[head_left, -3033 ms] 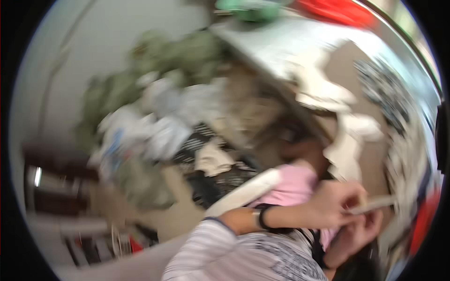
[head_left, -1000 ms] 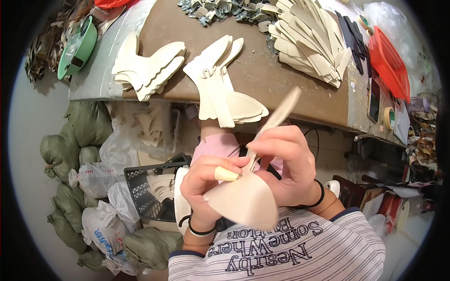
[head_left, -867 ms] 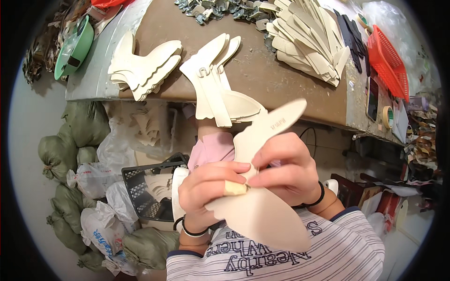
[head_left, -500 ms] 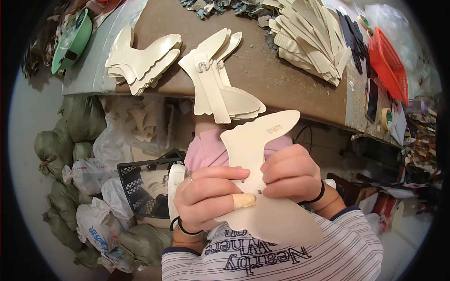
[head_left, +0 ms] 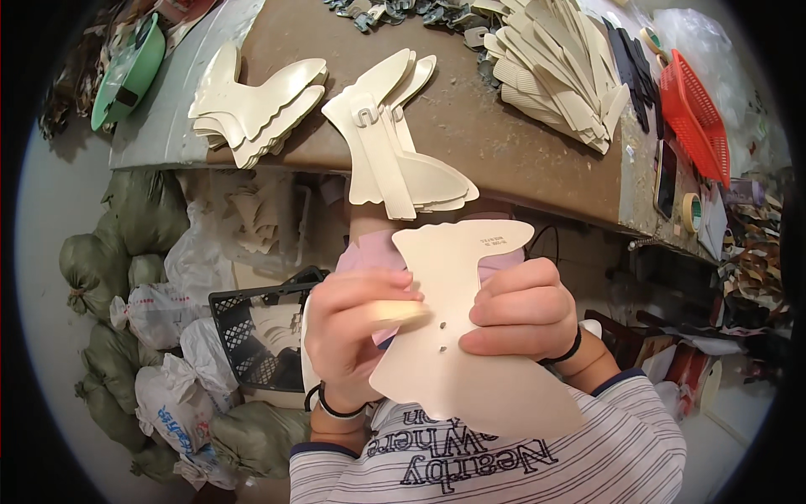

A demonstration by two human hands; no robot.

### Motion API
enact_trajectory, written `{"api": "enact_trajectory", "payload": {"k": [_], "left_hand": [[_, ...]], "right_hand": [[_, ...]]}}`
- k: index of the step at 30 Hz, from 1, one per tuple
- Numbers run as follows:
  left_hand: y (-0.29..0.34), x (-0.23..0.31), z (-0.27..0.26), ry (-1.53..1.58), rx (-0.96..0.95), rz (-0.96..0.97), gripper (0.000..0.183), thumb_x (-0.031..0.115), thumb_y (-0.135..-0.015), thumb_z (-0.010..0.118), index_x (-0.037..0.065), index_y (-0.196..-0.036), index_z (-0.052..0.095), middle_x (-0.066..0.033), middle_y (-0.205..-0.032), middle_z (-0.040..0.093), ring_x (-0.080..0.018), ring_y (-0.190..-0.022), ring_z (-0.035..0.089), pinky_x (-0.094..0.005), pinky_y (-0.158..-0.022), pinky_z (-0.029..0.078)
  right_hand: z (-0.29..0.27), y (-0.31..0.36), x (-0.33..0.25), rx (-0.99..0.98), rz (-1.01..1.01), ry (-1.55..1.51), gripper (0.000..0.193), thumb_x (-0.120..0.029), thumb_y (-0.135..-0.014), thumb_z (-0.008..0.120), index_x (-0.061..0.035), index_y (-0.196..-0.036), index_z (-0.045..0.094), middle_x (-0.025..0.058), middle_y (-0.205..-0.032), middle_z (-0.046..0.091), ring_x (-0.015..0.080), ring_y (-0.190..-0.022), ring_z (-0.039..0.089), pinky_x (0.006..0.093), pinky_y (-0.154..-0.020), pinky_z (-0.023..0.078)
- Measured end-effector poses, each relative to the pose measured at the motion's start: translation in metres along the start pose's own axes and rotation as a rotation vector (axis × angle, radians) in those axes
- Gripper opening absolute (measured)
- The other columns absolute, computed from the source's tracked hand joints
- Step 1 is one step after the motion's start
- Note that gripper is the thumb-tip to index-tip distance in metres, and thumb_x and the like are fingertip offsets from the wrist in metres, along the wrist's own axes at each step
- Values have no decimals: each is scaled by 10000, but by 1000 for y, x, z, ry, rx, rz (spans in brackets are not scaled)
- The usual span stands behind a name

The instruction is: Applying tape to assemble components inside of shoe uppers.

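Held flat at chest height, just below the edge of the brown surface (head_left: pixel 504 143): a cream cut-out sheet (head_left: pixel 457 336), left hand (head_left: pixel 357 332) and right hand (head_left: pixel 520 311) each with grip clamped on opposite edges. Stacks of cut-outs (head_left: pixel 252 105) on the surface above; black crate (head_left: pixel 248 336) at left.

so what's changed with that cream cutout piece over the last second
The cream cutout piece was edge-on a second ago; it has been turned flat to face the camera and lowered slightly. The left hand and right hand have kept hold of it, one on each side. The stacks of cream pieces on the brown table have not moved.
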State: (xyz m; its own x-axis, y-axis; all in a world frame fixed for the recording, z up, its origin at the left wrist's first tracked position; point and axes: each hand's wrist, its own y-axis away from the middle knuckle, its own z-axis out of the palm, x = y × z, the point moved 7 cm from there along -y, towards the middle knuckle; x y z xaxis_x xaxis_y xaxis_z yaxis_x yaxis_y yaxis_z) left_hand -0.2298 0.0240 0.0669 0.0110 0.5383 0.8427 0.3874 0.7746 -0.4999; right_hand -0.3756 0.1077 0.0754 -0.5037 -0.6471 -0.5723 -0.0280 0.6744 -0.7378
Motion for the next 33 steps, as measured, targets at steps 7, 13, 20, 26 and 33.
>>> {"api": "enact_trajectory", "payload": {"k": [7, 13, 20, 26, 33], "left_hand": [[1, 3, 5, 96, -185, 110, 252, 153, -682, 767, -4, -857, 677, -100, -913, 656, -258, -870, 660, -339, -740, 533], [-4, 13, 6, 192, -267, 214, 214, 111, -682, 751, -17, -839, 683, -107, -906, 658, -264, -843, 669, -322, -716, 547], [5, 21, -4, 211, -37, 380, 228, 5, -614, 744, 1, -835, 690, -68, -882, 602, -248, -782, 668, -244, -670, 549], [4, 23, -3, 73, -219, 293, 218, 52, -669, 710, -32, -866, 671, -138, -931, 652, -292, -841, 682, -294, -711, 562], [5, 4, 7, 77, -246, 120, 269, 69, -658, 757, -26, -891, 663, -139, -919, 663, -282, -834, 676, -334, -709, 551]], "right_hand": [[1, -2, -4, -42, 40, 17, 233, -95, -698, 745, -80, -930, 732, 22, -956, 618, 197, -861, 579, 280, -720, 510], [-2, 2, -8, 36, 20, -74, 225, -97, -704, 735, -48, -924, 726, 40, -955, 618, 216, -846, 586, 291, -706, 511], [2, -5, -11, 27, -1, -100, 229, -93, -698, 739, -41, -920, 724, 49, -946, 617, 223, -839, 585, 295, -689, 507], [4, 0, -11, 3, 0, -63, 93, -69, -771, 728, -77, -861, 708, 34, -960, 580, 185, -838, 583, 253, -692, 481], [1, -3, 0, 51, 82, -30, 173, -38, -720, 734, -55, -890, 707, 38, -915, 621, 195, -784, 594, 284, -658, 493]]}}
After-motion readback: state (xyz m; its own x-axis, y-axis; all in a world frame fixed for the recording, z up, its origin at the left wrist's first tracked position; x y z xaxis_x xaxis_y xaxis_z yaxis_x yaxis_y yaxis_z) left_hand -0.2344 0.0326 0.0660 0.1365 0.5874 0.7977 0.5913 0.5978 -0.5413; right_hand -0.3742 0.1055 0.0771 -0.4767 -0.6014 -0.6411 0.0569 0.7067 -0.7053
